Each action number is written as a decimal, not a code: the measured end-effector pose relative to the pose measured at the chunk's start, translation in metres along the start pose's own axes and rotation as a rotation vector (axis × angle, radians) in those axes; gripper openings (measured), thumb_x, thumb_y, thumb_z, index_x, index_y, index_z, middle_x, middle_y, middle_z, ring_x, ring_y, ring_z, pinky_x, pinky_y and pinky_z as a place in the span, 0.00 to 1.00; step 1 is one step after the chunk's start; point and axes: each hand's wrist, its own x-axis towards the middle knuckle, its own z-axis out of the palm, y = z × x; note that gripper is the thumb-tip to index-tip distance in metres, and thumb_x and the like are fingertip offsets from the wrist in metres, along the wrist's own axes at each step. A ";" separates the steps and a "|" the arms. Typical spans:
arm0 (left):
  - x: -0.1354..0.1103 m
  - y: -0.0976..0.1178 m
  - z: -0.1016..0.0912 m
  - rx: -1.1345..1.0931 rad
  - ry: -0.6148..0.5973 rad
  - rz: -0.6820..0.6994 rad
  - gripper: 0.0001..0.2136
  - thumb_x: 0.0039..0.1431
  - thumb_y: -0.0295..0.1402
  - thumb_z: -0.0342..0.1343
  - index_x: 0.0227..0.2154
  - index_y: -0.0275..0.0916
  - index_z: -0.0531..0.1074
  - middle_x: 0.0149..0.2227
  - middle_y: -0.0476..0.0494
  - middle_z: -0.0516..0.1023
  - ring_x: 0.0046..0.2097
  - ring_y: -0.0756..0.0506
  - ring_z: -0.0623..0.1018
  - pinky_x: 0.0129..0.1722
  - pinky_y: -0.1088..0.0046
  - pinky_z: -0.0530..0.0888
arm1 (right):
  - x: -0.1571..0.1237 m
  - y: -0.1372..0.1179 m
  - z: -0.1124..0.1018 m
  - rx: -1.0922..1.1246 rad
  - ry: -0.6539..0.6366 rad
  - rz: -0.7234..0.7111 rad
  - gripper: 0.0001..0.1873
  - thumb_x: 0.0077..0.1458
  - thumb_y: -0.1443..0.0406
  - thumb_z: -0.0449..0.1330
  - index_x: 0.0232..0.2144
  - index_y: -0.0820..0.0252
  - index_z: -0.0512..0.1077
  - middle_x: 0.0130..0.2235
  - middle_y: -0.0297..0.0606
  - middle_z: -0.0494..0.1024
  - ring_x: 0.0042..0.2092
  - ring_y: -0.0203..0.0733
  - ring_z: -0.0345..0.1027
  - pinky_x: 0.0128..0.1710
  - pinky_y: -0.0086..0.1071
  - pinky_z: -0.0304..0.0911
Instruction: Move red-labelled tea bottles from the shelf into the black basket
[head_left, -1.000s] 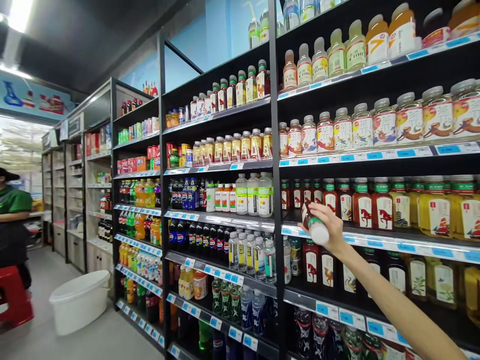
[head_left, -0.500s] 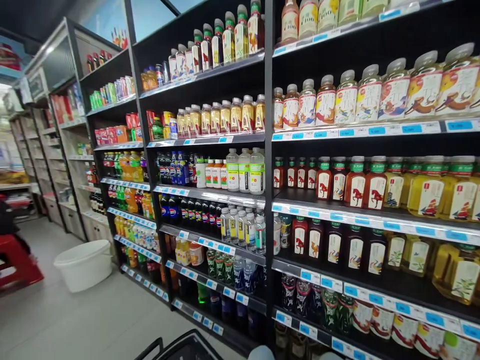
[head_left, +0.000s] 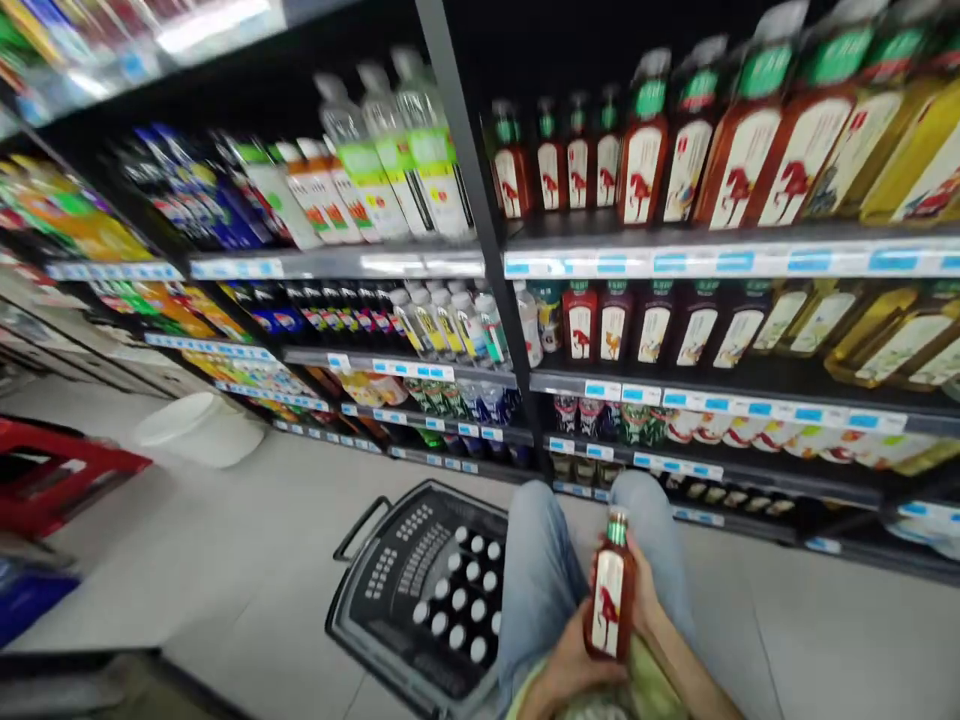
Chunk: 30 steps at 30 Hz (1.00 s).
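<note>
Left hand (head_left: pixel 574 655) wrapped round base of red-brown bottle (head_left: pixel 611 600), right hand (head_left: pixel 643 585) curled along its upper side; bottle over lap (head_left: pixel 536 585), past right edge of black basket (head_left: pixel 375 638). Basket on floor (head_left: pixel 285 560), white-capped bottles (head_left: pixel 459 600) inside.

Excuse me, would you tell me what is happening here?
Someone's left hand holds a reddish-brown bottle near its base, while the right hand holds it higher up. Its horse label faces the camera. A dark basket stands on the floor beside the left knee, before shelves of drinks.

View lowered, left fingers (head_left: pixel 577 643), right fingers (head_left: pixel 640 572) on bottle (head_left: pixel 610 602)
</note>
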 end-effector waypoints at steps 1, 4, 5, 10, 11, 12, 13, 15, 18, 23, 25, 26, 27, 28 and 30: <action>-0.006 -0.007 0.005 -0.027 -0.042 -0.020 0.40 0.31 0.48 0.79 0.53 0.51 0.75 0.49 0.43 0.84 0.50 0.32 0.83 0.50 0.47 0.81 | -0.002 -0.003 -0.002 0.033 0.036 0.014 0.27 0.45 0.41 0.70 0.37 0.54 0.78 0.29 0.36 0.82 0.26 0.45 0.78 0.25 0.37 0.75; -0.009 -0.019 0.008 0.037 -0.043 -0.051 0.40 0.31 0.47 0.78 0.52 0.48 0.73 0.47 0.42 0.85 0.49 0.31 0.84 0.53 0.53 0.79 | -0.001 -0.012 -0.005 0.050 0.115 0.080 0.28 0.50 0.38 0.64 0.37 0.54 0.77 0.26 0.36 0.80 0.24 0.42 0.73 0.24 0.33 0.71; -0.007 -0.021 0.007 0.072 -0.042 -0.063 0.39 0.35 0.47 0.77 0.53 0.45 0.72 0.44 0.41 0.86 0.47 0.33 0.84 0.52 0.55 0.79 | 0.000 -0.014 -0.005 0.024 0.110 0.104 0.28 0.51 0.37 0.62 0.37 0.54 0.76 0.25 0.36 0.79 0.24 0.42 0.72 0.24 0.34 0.70; 0.000 -0.029 0.001 0.197 -0.054 -0.085 0.36 0.41 0.44 0.75 0.53 0.38 0.69 0.40 0.42 0.85 0.41 0.38 0.84 0.46 0.64 0.78 | 0.006 -0.015 -0.010 -0.150 0.015 0.190 0.31 0.54 0.35 0.56 0.37 0.54 0.74 0.28 0.37 0.77 0.28 0.45 0.70 0.27 0.35 0.67; -0.001 -0.029 0.000 0.214 -0.063 -0.089 0.35 0.41 0.43 0.75 0.52 0.39 0.69 0.40 0.43 0.85 0.41 0.38 0.84 0.45 0.65 0.78 | 0.007 -0.015 -0.010 -0.180 0.009 0.207 0.32 0.53 0.35 0.55 0.37 0.55 0.74 0.28 0.37 0.76 0.29 0.45 0.69 0.28 0.35 0.67; -0.001 -0.028 0.000 0.228 -0.075 -0.093 0.35 0.41 0.41 0.75 0.52 0.39 0.68 0.40 0.43 0.85 0.41 0.38 0.84 0.45 0.66 0.78 | 0.007 -0.015 -0.010 -0.205 0.008 0.217 0.33 0.52 0.34 0.53 0.36 0.55 0.73 0.28 0.37 0.76 0.29 0.45 0.69 0.28 0.35 0.67; -0.001 -0.027 0.000 0.236 -0.090 -0.095 0.35 0.42 0.40 0.75 0.52 0.39 0.68 0.40 0.43 0.86 0.41 0.39 0.84 0.44 0.66 0.77 | 0.007 -0.015 -0.010 -0.222 0.006 0.223 0.33 0.52 0.34 0.52 0.36 0.55 0.72 0.27 0.37 0.75 0.29 0.45 0.68 0.28 0.35 0.67; -0.001 -0.026 -0.001 0.227 -0.127 -0.081 0.34 0.44 0.38 0.74 0.54 0.38 0.69 0.40 0.43 0.86 0.40 0.40 0.84 0.43 0.68 0.77 | 0.007 -0.016 -0.010 -0.245 -0.014 0.229 0.34 0.52 0.33 0.51 0.35 0.56 0.71 0.27 0.36 0.74 0.28 0.43 0.67 0.29 0.34 0.66; 0.001 -0.026 -0.002 0.206 -0.170 -0.047 0.31 0.47 0.38 0.72 0.54 0.36 0.71 0.38 0.45 0.85 0.36 0.44 0.81 0.39 0.72 0.75 | 0.009 -0.016 -0.011 -0.256 -0.052 0.240 0.34 0.54 0.34 0.48 0.36 0.57 0.70 0.28 0.35 0.73 0.29 0.41 0.66 0.29 0.32 0.65; 0.004 -0.028 -0.002 0.193 -0.175 -0.008 0.31 0.48 0.39 0.71 0.55 0.34 0.72 0.36 0.46 0.84 0.35 0.45 0.79 0.37 0.73 0.73 | 0.012 -0.014 -0.015 -0.304 -0.056 0.244 0.34 0.55 0.34 0.44 0.37 0.55 0.67 0.29 0.33 0.72 0.29 0.42 0.66 0.30 0.33 0.65; 0.004 -0.028 -0.003 0.187 -0.179 0.005 0.31 0.49 0.39 0.71 0.55 0.34 0.72 0.36 0.45 0.84 0.35 0.45 0.79 0.37 0.73 0.73 | 0.012 -0.014 -0.015 -0.328 -0.052 0.247 0.34 0.54 0.33 0.44 0.37 0.55 0.67 0.28 0.33 0.72 0.30 0.42 0.66 0.30 0.33 0.64; 0.003 -0.027 -0.003 0.192 -0.181 0.008 0.29 0.49 0.38 0.70 0.53 0.34 0.73 0.36 0.45 0.84 0.34 0.45 0.79 0.37 0.73 0.73 | 0.012 -0.014 -0.015 -0.335 -0.053 0.250 0.34 0.54 0.33 0.44 0.37 0.55 0.67 0.28 0.33 0.72 0.30 0.41 0.66 0.30 0.32 0.64; 0.003 -0.027 -0.003 0.204 -0.180 0.008 0.26 0.49 0.38 0.70 0.50 0.34 0.74 0.35 0.45 0.83 0.34 0.45 0.78 0.36 0.73 0.72 | 0.012 -0.015 -0.014 -0.337 -0.058 0.252 0.35 0.54 0.33 0.44 0.36 0.55 0.67 0.28 0.33 0.72 0.29 0.41 0.66 0.30 0.32 0.65; 0.003 -0.028 -0.003 0.223 -0.179 0.007 0.23 0.49 0.38 0.70 0.47 0.34 0.74 0.34 0.46 0.83 0.33 0.46 0.77 0.36 0.73 0.71 | 0.011 -0.015 -0.014 -0.337 -0.068 0.255 0.35 0.54 0.33 0.44 0.36 0.56 0.67 0.27 0.33 0.72 0.29 0.41 0.66 0.30 0.33 0.65; 0.003 -0.028 -0.003 0.271 -0.178 0.007 0.18 0.50 0.38 0.69 0.41 0.34 0.75 0.32 0.48 0.81 0.32 0.47 0.75 0.34 0.74 0.70 | 0.011 -0.016 -0.013 -0.349 -0.078 0.262 0.35 0.55 0.33 0.44 0.36 0.56 0.66 0.28 0.34 0.72 0.30 0.42 0.66 0.31 0.34 0.65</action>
